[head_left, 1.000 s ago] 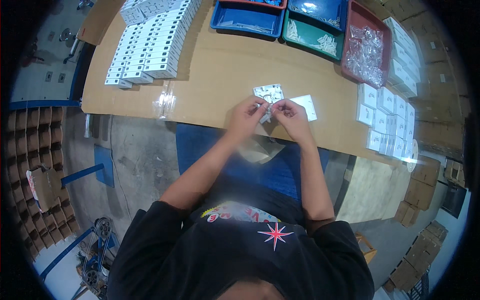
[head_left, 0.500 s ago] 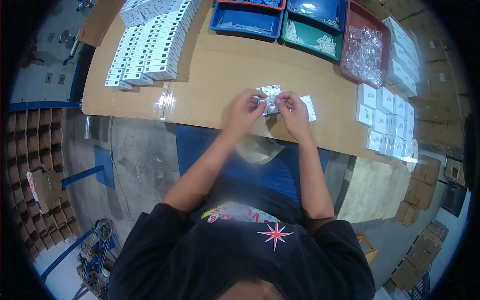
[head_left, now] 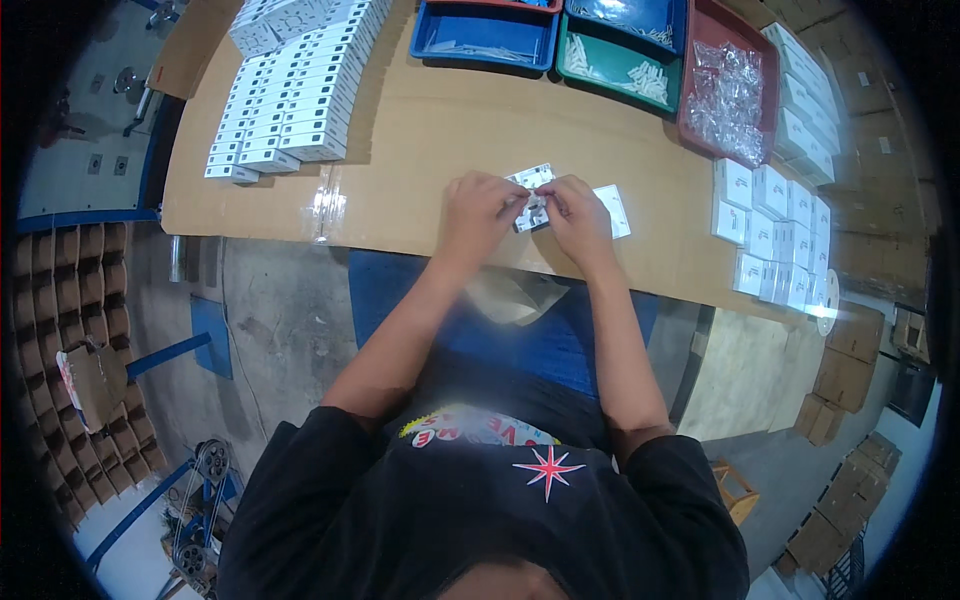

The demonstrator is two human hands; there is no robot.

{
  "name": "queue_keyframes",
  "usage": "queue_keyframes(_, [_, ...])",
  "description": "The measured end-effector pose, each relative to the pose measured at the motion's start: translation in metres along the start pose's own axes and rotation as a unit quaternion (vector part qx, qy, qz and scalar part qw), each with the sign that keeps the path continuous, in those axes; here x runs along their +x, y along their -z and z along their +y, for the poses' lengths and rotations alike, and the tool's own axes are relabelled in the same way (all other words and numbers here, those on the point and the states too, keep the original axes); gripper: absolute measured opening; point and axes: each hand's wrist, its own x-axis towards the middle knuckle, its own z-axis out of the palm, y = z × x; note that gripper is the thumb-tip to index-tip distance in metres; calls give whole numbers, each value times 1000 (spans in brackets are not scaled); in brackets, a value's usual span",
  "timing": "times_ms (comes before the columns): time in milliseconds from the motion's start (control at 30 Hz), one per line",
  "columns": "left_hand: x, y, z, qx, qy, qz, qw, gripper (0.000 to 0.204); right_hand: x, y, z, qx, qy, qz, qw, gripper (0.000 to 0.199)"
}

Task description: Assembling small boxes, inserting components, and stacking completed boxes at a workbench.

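Observation:
My left hand (head_left: 478,212) and my right hand (head_left: 580,222) meet near the table's front edge. Both are closed, thumbs and fingertips pinching close together at something small and pale that I cannot make out. Just beneath and behind the fingertips lies a white printed piece (head_left: 534,176) with dark marks, tilted on the table and partly hidden by my fingers. A flat white box or card (head_left: 618,214) lies beside my right hand, its left part covered by that hand.
Stacked white boxes (head_left: 290,100) stand far left, and more white boxes (head_left: 760,225) at the right. Along the back are a blue tray (head_left: 484,62), a green tray (head_left: 608,88) of white plugs and a red tray (head_left: 695,140) of clear bags. The cardboard-covered table (head_left: 400,190) ends before me.
My hands have drawn nearer each other, and the left fingers have curled in more. The white printed piece has turned slightly and shows more of its surface. The view has shifted a little.

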Motion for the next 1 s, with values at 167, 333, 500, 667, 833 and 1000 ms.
queue_keyframes(167, [-4,-2,-5,-8,24,0,1000,13,-5,-1,-7,-12,24,14,1000,14])
queue_keyframes(333, [-6,2,-10,4,9,-15,1000,18,-7,0,-11,-47,34,14,998,14])
queue_keyframes(500, [-6,6,0,11,7,-36,999,23,-10,3,-9,-67,8,0,998,14])
queue_keyframes(667, [-8,3,-3,6,13,-42,999,20,-9,4,-9,-80,-14,-17,997,12])
queue_keyframes(833, [-7,1,-5,10,21,-31,999,15,-8,3,-13,-102,-42,-6,994,8])
queue_keyframes(1000, [-5,-1,-5,42,8,-15,999,11,-8,0,-10,-102,-49,5,994,8])
